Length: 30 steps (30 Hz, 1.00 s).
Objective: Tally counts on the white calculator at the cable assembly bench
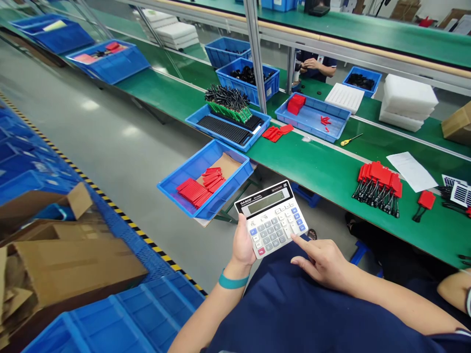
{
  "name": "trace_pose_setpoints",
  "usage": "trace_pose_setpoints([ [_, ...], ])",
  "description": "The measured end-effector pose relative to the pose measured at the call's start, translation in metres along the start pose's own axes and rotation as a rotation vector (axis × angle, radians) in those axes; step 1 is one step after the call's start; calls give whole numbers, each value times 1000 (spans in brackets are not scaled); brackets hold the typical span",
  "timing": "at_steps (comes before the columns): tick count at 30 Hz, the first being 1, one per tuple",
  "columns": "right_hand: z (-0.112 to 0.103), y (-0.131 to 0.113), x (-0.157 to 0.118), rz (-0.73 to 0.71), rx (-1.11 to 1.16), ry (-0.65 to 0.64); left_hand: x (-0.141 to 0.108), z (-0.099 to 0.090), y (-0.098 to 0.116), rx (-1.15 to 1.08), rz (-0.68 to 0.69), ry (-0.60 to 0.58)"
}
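Observation:
A white desktop calculator (272,223) with grey, blue and red keys is tilted toward me, low in front of my body. My left hand (243,241), with a teal band on its wrist, grips its left edge, the thumb along the side and the other fingers hidden beneath. At the calculator's lower right, the index finger of my right hand (324,260) is stretched out to the keys. Its thumb stands apart and the remaining fingers are loosely bent, holding nothing. The calculator's display (266,201) is too small to read surely.
Beyond the calculator, a blue tray (169,196) holds red flat pieces. Red parts with black leads (379,181) lie on the green bench (312,157). Cardboard boxes (77,269) and blue crates (147,314) stand left. Another person's arm (454,289) shows at right; a person (316,66) sits opposite.

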State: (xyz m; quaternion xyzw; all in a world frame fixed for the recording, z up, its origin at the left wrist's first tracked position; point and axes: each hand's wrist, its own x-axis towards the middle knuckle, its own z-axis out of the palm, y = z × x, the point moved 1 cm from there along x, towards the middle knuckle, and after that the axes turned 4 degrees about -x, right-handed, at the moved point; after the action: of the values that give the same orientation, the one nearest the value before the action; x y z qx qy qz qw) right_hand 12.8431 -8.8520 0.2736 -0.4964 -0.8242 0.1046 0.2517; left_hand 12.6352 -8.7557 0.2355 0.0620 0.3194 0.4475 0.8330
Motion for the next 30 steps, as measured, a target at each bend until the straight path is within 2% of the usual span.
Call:
trace_pose_setpoints([
  [7,-2,1,-3,50,12,25,3,-5,-2,-12,-20,-41],
  [14,2,5,-4,111,-60,-54,2,-3,-1,-21,-66,-44],
  [20,2,3,-5,65,-13,15,1,-3,-2,-10,-50,-34],
  [27,2,-2,-2,25,-30,-25,0,0,-2,-12,-50,-73],
  [30,3,-3,1,19,-23,-107,0,-1,-2,-15,-32,-55],
])
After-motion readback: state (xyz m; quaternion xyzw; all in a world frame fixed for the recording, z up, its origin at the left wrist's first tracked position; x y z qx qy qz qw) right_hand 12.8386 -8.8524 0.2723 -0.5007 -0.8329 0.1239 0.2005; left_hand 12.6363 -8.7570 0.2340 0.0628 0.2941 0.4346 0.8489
